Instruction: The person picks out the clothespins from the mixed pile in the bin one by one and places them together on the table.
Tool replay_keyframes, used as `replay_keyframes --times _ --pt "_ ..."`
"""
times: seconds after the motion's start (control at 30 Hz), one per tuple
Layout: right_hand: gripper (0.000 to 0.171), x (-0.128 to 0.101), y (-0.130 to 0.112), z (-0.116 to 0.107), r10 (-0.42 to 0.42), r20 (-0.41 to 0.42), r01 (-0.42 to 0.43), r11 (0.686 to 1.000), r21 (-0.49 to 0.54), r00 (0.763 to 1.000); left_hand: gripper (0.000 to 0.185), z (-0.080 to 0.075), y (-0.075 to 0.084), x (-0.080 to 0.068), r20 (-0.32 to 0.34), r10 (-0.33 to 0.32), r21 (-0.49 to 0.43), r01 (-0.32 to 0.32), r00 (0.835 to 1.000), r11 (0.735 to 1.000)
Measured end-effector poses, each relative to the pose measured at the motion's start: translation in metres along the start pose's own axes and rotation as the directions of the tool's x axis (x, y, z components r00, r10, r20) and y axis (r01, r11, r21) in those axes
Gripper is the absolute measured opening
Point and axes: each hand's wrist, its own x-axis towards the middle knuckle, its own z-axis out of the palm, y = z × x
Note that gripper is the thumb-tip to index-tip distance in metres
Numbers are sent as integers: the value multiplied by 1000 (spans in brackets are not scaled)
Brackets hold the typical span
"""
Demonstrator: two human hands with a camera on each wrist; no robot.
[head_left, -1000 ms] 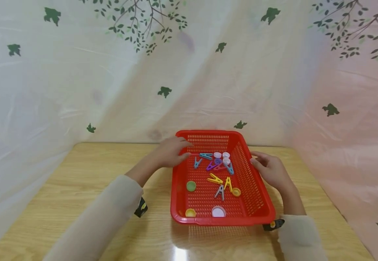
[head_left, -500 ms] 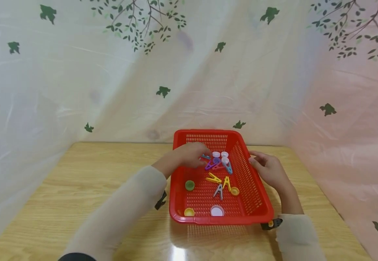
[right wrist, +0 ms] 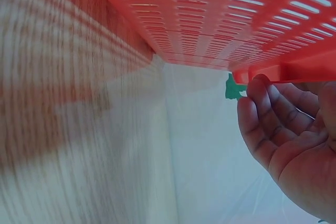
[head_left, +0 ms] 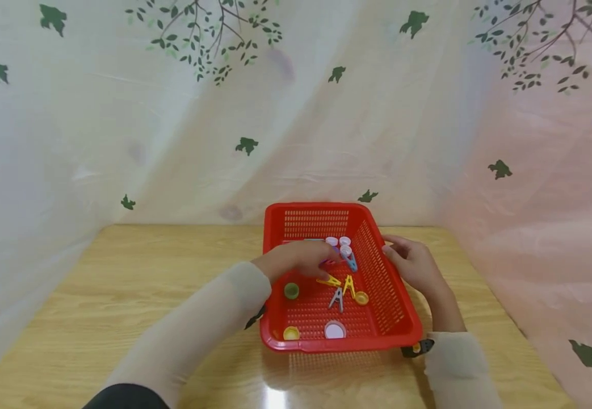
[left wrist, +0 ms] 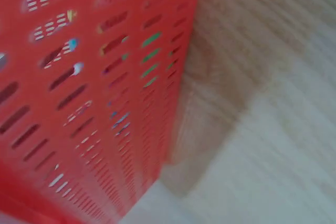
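Note:
A red plastic basket stands on the wooden table, holding clothespins and small caps. My left hand reaches in over its left side, fingers spread low above the clothespins at the middle; its fingers hide part of the purple and pink ones. Just below the left thumb is a yellow clothespin, with a second yellow clothespin and a grey clothespin close by. A light-blue clothespin lies right of the fingers, near several white caps. My right hand grips the basket's right rim, fingers curled under it.
Inside the basket, a green cap is at left, an orange cap at right, and a yellow cap and a white lid by the front wall. A leaf-patterned cloth hangs around the table.
My left hand has moved from the basket's left rim inward to the right, then a little nearer, over the clothespins. The right hand stays at the right rim.

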Motion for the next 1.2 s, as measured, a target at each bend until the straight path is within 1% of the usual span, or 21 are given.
replay_keyframes --times 0.13,0.2,0.3,0.43,0.53,0.7,0.77,0.87,0.97,1.13,1.2 --pt "46 -1 1 2 11 -2 -11 1000 16 1000 50 9 -2 0 8 7 4 -7 1000 1000" --pt "47 -2 1 2 12 -4 -12 1000 20 1000 49 13 -4 -1 12 18 23 -19 1000 1000" --pt "46 2 -1 6 18 -14 -17 1000 24 1000 46 15 -12 -3 21 47 75 -48 999 996" --pt "46 7 -3 11 14 -32 -14 1000 11 999 44 14 -20 -2 32 71 157 -76 997 985" --pt "46 9 -6 14 14 -48 -14 1000 1 999 43 11 -26 0 43 87 193 -94 995 977" --pt "45 14 -10 19 34 -68 -34 999 0 997 40 6 -37 3 44 121 228 -127 992 965" --pt "45 15 -9 19 37 -68 -37 999 2 997 40 7 -38 4 38 125 239 -131 991 962" --pt "46 16 -8 19 34 -68 -34 999 0 997 38 7 -39 6 23 134 244 -136 991 960" --pt "46 17 -7 20 33 -70 -34 999 -3 997 33 5 -40 6 6 136 217 -134 991 967" --pt "48 17 -10 21 47 -61 -48 999 -6 997 29 -2 -42 3 -26 112 117 -108 993 987" --pt "49 17 -11 21 52 -58 -53 999 -5 997 29 -7 -42 2 -57 103 74 -99 993 992"
